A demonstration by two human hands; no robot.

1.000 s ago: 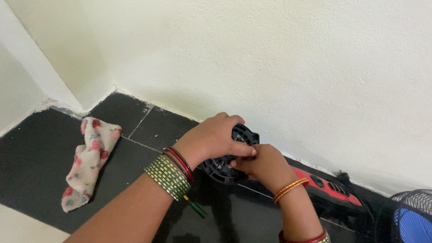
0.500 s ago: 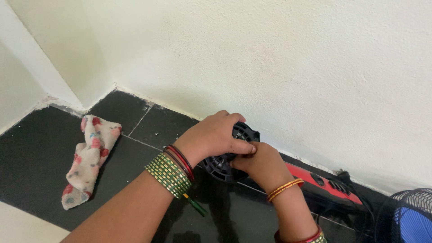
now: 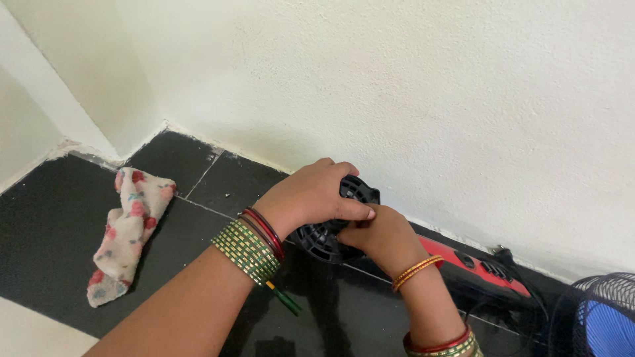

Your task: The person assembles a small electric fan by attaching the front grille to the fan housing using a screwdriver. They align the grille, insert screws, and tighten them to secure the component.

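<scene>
A round black slotted plastic cover (image 3: 322,239) is held just above the black tiled floor, close to the white wall. My left hand (image 3: 311,196) wraps over its top and grips it, thumb pointing right. My right hand (image 3: 381,238) closes on the cover's right side, fingers touching my left thumb. Green, red and gold bangles ring both wrists. Most of the cover is hidden under my hands.
A crumpled floral cloth (image 3: 127,230) lies on the floor at the left. A red and black power strip (image 3: 486,272) runs along the wall at the right. A wire fan guard with a blue blade (image 3: 602,317) shows at the bottom right corner.
Both hands stay on the cover and have shifted slightly up and to the left. My right forearm shows more of its lower bangles.
</scene>
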